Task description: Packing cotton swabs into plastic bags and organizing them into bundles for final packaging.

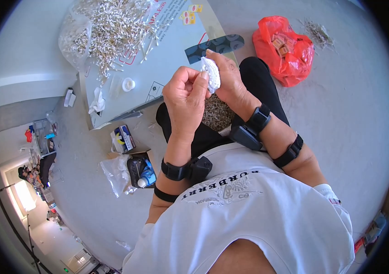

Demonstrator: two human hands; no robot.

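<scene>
My left hand (pixel 185 98) and my right hand (pixel 232 82) meet in front of me above the near table corner and my lap. Between them is a small white bundle of cotton swabs (pixel 211 75), its knobbly tips packed tightly together. The left thumb and fingers pinch its left side. My right fingers wrap round its far right side, and part of the bundle is hidden by them. Below the hands, between my legs, lies a mass of brownish-tipped swabs (pixel 217 113); whatever holds it is mostly covered.
A clear bag (pixel 75 43) spills a heap of loose swabs (pixel 112 29) on the table (pixel 148 77), near a white roll (pixel 128 84) and yellow labels (pixel 188 18). A red plastic bag (pixel 267 59) with small packs stands on the floor at right. Left are boxes (pixel 122 138) and a distant person (pixel 44 170).
</scene>
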